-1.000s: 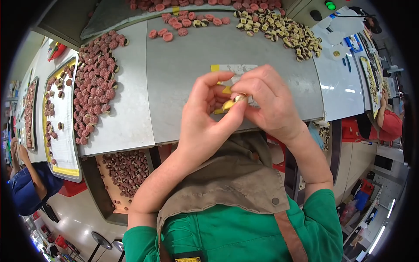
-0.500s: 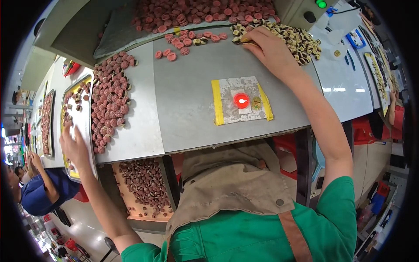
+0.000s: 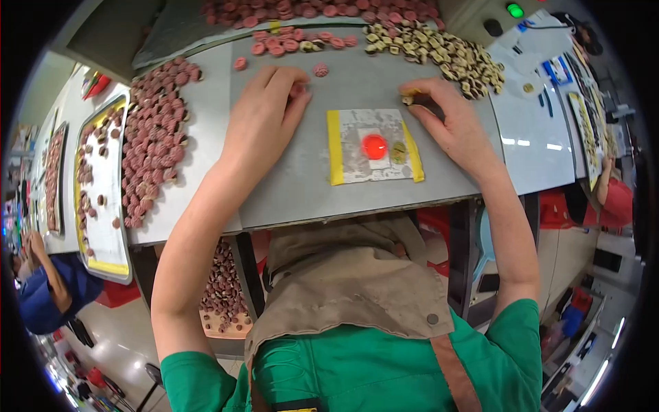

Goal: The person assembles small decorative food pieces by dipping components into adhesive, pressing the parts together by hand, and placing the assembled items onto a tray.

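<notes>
Above the grey worktop (image 3: 288, 185), my left hand (image 3: 264, 117) pinches a pink bumpy round cap (image 3: 297, 89), mostly hidden by the fingers. One loose pink cap (image 3: 320, 69) lies just beyond its fingertips. On the other side, my right hand (image 3: 453, 123) holds a small cream-and-dark piece (image 3: 408, 100) between thumb and forefinger. Between the hands, slightly nearer me, lies a flat square pad (image 3: 353, 168) with yellow-taped sides. On it are a glowing red round light (image 3: 375, 146) and a small gold round sticker (image 3: 398, 152).
A heap of cream-and-dark pieces (image 3: 473, 65) spreads at the far right. Pink caps (image 3: 278, 42) lie along the back. Joined pink-and-dark pieces (image 3: 154, 137) cover the left side beside a yellow-edged tray (image 3: 110, 237). A drawer of similar pieces (image 3: 225, 288) sits below the table.
My left hand has moved from the tray on the left to the pink caps and grasped one. My right hand has drawn back from the heap toward me with a cream-and-dark piece.
</notes>
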A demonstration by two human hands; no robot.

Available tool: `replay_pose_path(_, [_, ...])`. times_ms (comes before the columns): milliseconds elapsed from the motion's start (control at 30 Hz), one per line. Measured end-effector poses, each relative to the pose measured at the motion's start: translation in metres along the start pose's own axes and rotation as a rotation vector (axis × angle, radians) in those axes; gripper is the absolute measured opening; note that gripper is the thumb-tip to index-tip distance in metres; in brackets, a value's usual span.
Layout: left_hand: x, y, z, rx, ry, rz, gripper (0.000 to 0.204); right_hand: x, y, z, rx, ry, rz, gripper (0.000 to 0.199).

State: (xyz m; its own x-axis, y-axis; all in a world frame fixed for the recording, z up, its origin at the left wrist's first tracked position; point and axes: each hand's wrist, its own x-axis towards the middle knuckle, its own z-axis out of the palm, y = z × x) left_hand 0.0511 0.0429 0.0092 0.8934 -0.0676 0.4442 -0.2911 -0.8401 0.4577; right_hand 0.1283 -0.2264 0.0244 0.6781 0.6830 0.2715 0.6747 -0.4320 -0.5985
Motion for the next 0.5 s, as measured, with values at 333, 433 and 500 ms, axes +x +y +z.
replay_pose_path(333, [-0.040, 0.074, 0.006, -1.317, -0.005, -0.669, 0.029, -0.006, -0.001, 0.000, -0.253, 0.048, 0.004, 0.022])
replay_pose_path(433, [-0.039, 0.081, 0.008, -1.396, 0.019, -0.745, 0.030, -0.003, -0.005, 0.000, -0.293, 0.019, 0.015, 0.019])
replay_pose_path(500, [-0.042, 0.081, 0.006, -1.400, 0.024, -0.704, 0.029, -0.005, -0.022, -0.003, -0.145, -0.010, 0.083, 0.018])
